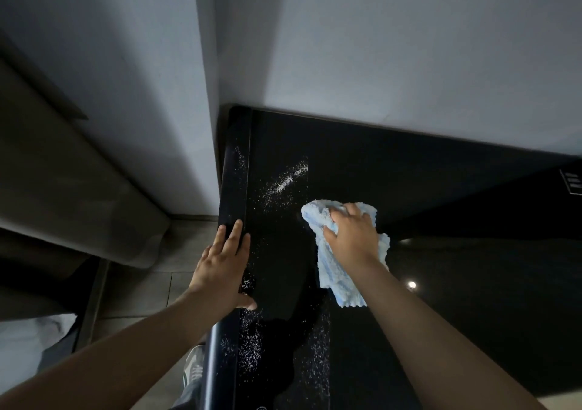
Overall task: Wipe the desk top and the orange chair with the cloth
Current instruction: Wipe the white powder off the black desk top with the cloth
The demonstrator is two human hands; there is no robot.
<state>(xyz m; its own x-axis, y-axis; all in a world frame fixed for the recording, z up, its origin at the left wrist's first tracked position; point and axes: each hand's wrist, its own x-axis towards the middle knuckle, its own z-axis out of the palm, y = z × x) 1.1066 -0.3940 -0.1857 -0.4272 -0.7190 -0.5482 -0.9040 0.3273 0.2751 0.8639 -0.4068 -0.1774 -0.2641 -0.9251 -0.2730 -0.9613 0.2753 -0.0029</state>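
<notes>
Black glossy desk top (pixel 441 252) filled the frame from center to 4 o'clock, its back edge against a pale wall (pixel 378 47) at 12 o'clock. Right hand (pixel 352 233) sat palm down on a light blue cloth (pixel 333 271) near center, fingers curled into the bunched upper part and gripping it; the rest of the cloth trailed flat on the desk toward 6 o'clock under the wrist. Left hand (pixel 220 268) lay at 9 o'clock of the cloth, well apart from it, fingers straight and spread on the desk's rounded left edge, thumb on the top surface, holding nothing. White grains (pixel 286 183) lay scattered on the desk: a streak at 11 o'clock of the cloth, a lighter dusting along the left edge, a denser patch at 6 o'clock of the left hand. Small white label (pixel 571 186) at 3 o'clock on the desk, text unreadable. Tiled floor (pixel 141 290) at 8 o'clock, with a shoe (pixel 193 365) just beside the desk edge at 7 o'clock.
</notes>
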